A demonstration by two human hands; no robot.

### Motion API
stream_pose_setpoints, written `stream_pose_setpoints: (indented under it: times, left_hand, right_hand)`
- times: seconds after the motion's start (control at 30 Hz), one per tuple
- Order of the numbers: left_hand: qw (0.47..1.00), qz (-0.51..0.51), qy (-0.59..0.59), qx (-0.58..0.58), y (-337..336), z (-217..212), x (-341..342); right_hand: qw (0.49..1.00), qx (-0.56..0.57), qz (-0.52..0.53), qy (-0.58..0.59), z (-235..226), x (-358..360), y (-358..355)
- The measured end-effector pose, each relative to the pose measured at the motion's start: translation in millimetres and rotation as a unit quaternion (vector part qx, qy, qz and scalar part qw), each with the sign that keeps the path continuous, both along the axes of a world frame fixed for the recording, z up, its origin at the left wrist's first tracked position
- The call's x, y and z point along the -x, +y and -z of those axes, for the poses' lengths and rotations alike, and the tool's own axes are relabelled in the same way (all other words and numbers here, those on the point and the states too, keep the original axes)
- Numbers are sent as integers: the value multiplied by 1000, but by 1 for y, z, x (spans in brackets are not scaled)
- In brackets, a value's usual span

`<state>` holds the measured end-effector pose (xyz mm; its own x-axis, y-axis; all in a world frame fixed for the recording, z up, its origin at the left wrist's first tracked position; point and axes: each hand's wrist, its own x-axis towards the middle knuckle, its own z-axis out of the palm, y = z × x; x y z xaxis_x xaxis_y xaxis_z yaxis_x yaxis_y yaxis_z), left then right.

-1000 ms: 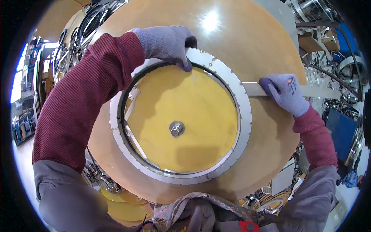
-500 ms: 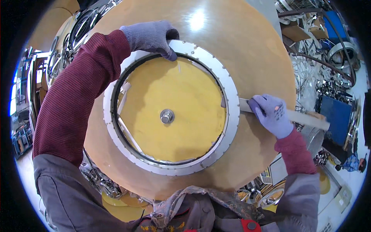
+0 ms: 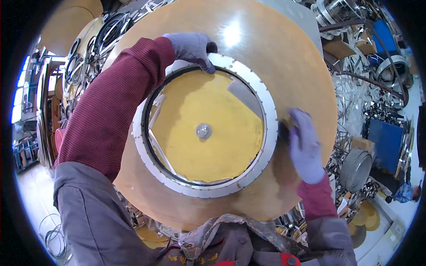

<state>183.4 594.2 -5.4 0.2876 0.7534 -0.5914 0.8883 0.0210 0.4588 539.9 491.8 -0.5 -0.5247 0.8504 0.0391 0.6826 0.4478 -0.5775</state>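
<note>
A pale metal ring [image 3: 269,128] with small dots along its rim and a dark inner edge lies on a large round tan board. Inside it is a yellow disc [image 3: 191,155] with a bolt [image 3: 203,131] near the middle. My gloved left hand [image 3: 193,48] grips the ring's far side, thumb over the inner edge. To the ring's right, my gloved right hand [image 3: 307,146] hovers apart from it, somewhat blurred, with its fingers apart and nothing visible in them. A grey flat strip [image 3: 246,96] shows inside the ring at upper right. Thin whitish strips [image 3: 160,148] lie along its left inside.
The tan board [image 3: 288,57] reaches well beyond the ring on every side. Metal scraps [image 3: 350,97] heap up at right, near a blue panel [image 3: 384,144] and a round metal drum [image 3: 356,168]. Dark hoops [image 3: 111,31] lie at far left.
My right hand has let go of the long pale strip, which is no longer outside the ring. More grey strip now shows inside the ring. My left hand still holds the ring.
</note>
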Motion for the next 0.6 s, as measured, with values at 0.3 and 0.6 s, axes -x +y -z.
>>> stream_pose_setpoints:
  times: [0.3, 0.6]
  left_hand:
    - [999, -3, -17, 36, 4, 1, 0]
    - [1000, 10, 14, -10, 2, 3, 7]
  right_hand:
    - [964, 164, 94, -186, 10, -194, -101]
    - [964, 186, 89, -168, -26, -158, -128]
